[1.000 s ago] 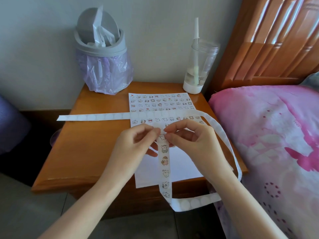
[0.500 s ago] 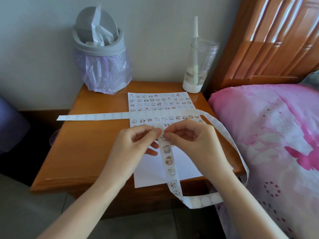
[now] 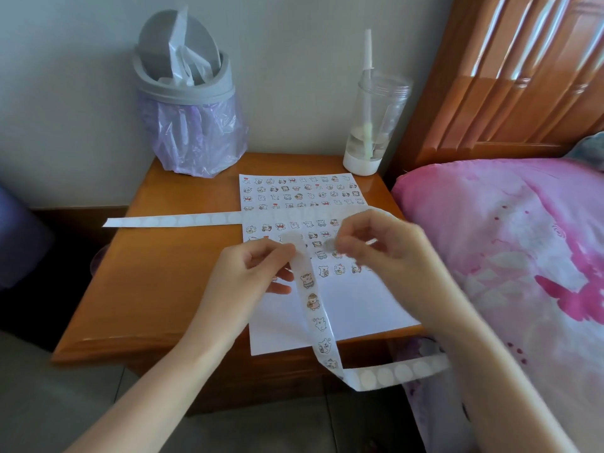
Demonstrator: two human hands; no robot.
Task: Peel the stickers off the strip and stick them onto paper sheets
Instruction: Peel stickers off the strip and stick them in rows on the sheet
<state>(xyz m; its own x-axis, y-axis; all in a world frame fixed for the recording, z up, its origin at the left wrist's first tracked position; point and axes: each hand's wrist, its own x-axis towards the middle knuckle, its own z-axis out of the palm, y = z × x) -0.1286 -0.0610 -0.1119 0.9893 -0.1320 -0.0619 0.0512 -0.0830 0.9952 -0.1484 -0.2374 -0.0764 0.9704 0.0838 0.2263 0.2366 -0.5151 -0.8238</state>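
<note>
left hand (image 3: 251, 273) grip clamped on strip (image 3: 313, 305), which runs from my fingers down over the surface (image 3: 170, 273) edge | sticker (image 3: 328, 245) just peeled, pinched in right hand (image 3: 382, 246) grip above paper (image 3: 359, 308) | next I judge: press it into the next free spot in the unfinished row

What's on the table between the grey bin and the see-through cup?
In the head view, only bare wooden tabletop lies between the grey bin with its purple plastic bag and the clear plastic cup.
</note>
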